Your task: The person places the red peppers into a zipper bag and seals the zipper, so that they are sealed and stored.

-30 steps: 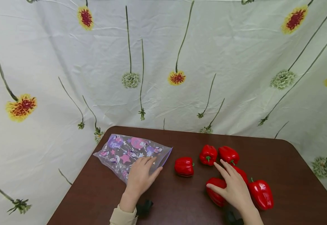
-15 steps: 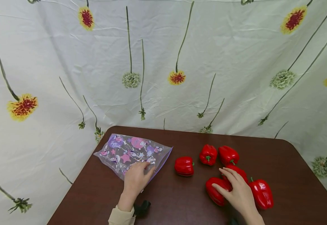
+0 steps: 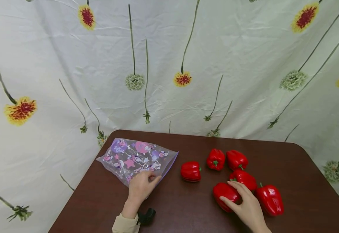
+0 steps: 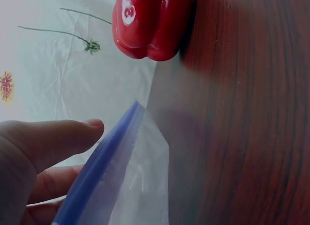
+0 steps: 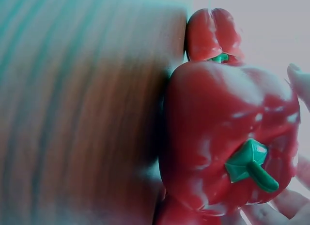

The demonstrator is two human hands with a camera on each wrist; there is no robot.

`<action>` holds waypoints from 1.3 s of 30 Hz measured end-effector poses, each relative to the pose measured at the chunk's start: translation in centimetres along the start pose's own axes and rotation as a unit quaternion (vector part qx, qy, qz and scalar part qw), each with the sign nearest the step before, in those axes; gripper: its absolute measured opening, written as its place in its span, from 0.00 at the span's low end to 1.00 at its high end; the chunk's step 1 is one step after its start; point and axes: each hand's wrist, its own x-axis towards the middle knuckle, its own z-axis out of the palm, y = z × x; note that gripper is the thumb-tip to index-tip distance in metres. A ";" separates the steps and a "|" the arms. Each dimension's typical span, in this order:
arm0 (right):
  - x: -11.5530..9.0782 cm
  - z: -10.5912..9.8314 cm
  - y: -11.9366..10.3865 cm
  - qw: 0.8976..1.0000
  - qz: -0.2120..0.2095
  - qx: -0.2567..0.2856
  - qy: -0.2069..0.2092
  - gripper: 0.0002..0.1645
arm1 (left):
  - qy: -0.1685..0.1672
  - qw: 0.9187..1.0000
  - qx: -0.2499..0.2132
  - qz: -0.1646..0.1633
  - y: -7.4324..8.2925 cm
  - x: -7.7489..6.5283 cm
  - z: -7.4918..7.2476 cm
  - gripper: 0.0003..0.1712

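A glossy red bell pepper (image 3: pixel 223 191) lies on the table with my right hand (image 3: pixel 249 207) curved over its right side, thumb and fingers spread around it. In the right wrist view that bell pepper (image 5: pixel 208 113) fills the middle, its green stem facing the camera and fingertips (image 5: pixel 302 84) at its edge. My left hand (image 3: pixel 140 186) is at the near edge of a clear printed zip bag (image 3: pixel 129 163), fingers bent. The left wrist view shows the thumb (image 4: pixel 63 138) beside the bag's purple rim (image 4: pixel 109 145); I cannot tell whether the bag is pinched.
Several more red bell peppers lie about: one (image 3: pixel 190 171) between the hands, one (image 3: pixel 216 159) behind it, others (image 3: pixel 237 159) at the right, including one (image 3: pixel 269 200) beside the right hand. The brown table (image 3: pixel 186 210) ends at a flowered curtain (image 3: pixel 169 64).
The right hand has lowered and come in around the nearest bell pepper. The left hand has drawn back slightly to the bag's edge and its fingers have bent. The peppers stay put.
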 end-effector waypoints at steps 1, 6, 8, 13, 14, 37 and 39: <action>-0.1 0.0 0.1 1.000 0.007 0.004 -0.005 0.37 | -0.002 1.000 -0.001 -0.001 0.0 0.0 0.0 0.11; -0.2 -0.2 0.5 0.999 0.028 0.020 -0.031 0.39 | -0.006 1.000 -0.001 0.000 -0.1 0.0 0.2 0.10; -0.2 -0.3 0.7 0.998 0.036 0.029 -0.045 0.41 | -0.007 1.000 -0.001 0.003 -0.1 0.1 0.2 0.08; 0.1 -0.5 1.2 0.992 0.070 0.059 -0.088 0.47 | -0.004 1.000 -0.002 0.007 -0.1 0.1 0.3 0.06; 0.1 -0.6 1.3 0.990 0.078 0.066 -0.096 0.48 | -0.002 1.000 -0.001 0.008 -0.1 0.1 0.3 0.06; 0.0 -0.4 2.0 0.960 0.124 0.205 -0.146 0.46 | 0.083 0.995 0.003 0.050 0.4 0.3 0.4 0.05; 0.1 -0.2 1.9 0.956 0.125 0.228 -0.137 0.44 | 0.086 0.995 0.002 0.053 0.5 0.3 0.4 0.05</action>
